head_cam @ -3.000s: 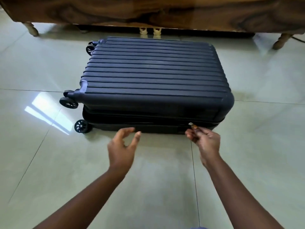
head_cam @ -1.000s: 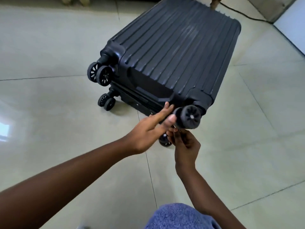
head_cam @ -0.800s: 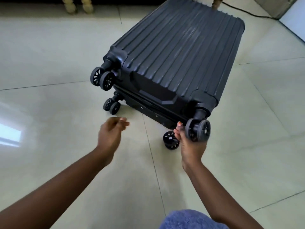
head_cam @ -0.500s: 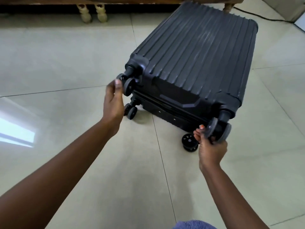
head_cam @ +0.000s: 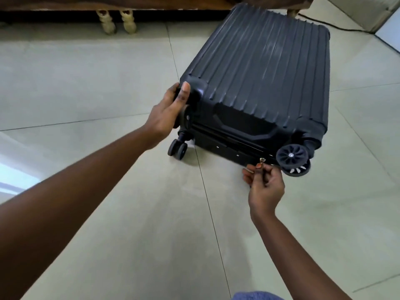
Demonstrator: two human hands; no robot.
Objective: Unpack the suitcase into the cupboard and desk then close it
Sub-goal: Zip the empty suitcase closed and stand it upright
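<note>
Down on the pale tiled floor [head_cam: 91, 213], the dark ribbed suitcase [head_cam: 266, 68] lies flat, lid side up, its wheeled end turned toward the person. Left hand [head_cam: 168, 113] is clamped around the near left corner of the case, thumb pressed on top of the rounded corner cap, fingers wrapped over the wheel housing beneath it. Just below that hand, a double wheel [head_cam: 177, 149] sits on the tile. Over to the other side, the right hand [head_cam: 265, 185] is pinched closed, thumb and forefinger nipping a small brass-coloured zipper pull [head_cam: 262, 162] at the seam along the case's near edge. Right beside those fingertips, touching distance away, stands the near right wheel [head_cam: 292, 156], spokes facing the camera, with a second wheel [head_cam: 297, 171] under it. The zipper seam runs from the right hand back along the end of the case toward the left hand. Beyond the left hand, well apart from it, two carved pale furniture legs [head_cam: 118, 21] stand under a dark wooden piece. Past the far end of the case, a black cable [head_cam: 337, 28] trails across the tile. A patch of blue fabric [head_cam: 257, 295] shows at the bottom edge, near the right forearm.
</note>
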